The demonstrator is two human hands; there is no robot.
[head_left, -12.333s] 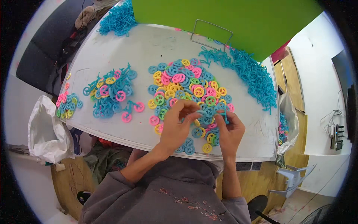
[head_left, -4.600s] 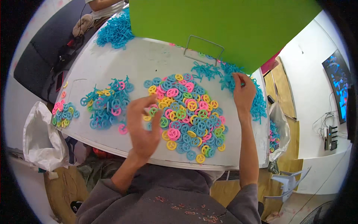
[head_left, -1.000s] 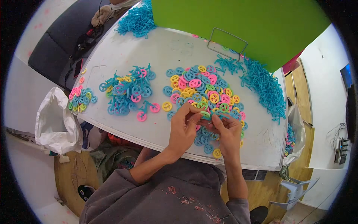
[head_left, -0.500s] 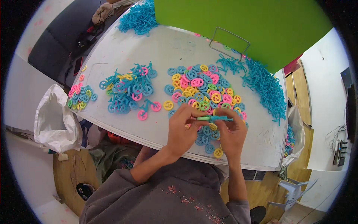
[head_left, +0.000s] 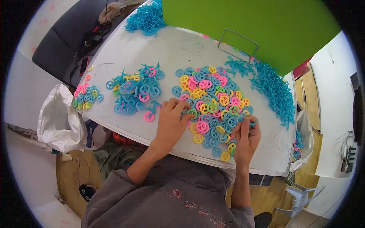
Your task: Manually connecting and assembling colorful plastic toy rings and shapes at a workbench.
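Observation:
My left hand is at the left edge of the loose wheel pile, thumb and fingers curled round a green spoked wheel. My right hand hovers at the pile's right edge, fingers closed on a small teal plastic piece that is mostly hidden by them. The pile mixes blue, pink, yellow and green wheels. To the left lies a heap of teal pieces with wheels fitted, and one such piece rests close to my left hand.
Loose teal pieces form a long heap on the right, with another heap at the far left. A green panel with a wire handle stands at the back. White bags hang beside the table. Small wheels lie at its left edge.
My hands have moved apart; before, they met over the pile, holding a green wheel and a teal piece together. The left has gone left, the right slightly right. The view has shifted slightly.

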